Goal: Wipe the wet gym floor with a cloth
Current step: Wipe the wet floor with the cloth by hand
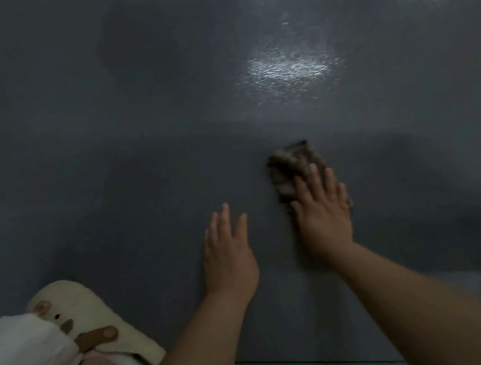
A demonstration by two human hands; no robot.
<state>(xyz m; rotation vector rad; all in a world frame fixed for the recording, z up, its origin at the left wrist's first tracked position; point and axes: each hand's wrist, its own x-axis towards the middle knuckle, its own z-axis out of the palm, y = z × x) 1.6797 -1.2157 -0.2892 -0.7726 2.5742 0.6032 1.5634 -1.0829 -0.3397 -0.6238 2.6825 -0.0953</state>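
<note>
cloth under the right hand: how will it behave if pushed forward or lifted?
The cloth looks crumpled, so probably floppy and would sag if lifted. The flat right hand presses it, so it likely slides. The floor ahead glistens; it may get heavier.

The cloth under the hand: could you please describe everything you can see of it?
The cloth is a small, dark grey-brown rag with a rough, nubbly, towel-like surface, bunched or folded into a roughly oblong pad. It lies flat on the dark grey floor, just short of the shiny wet patches. The right hand presses on its near half with straight, spread fingers, hiding that part; only the far end shows. The left hand is beside it, not touching it. Blur hides any pattern or stitching.
</note>
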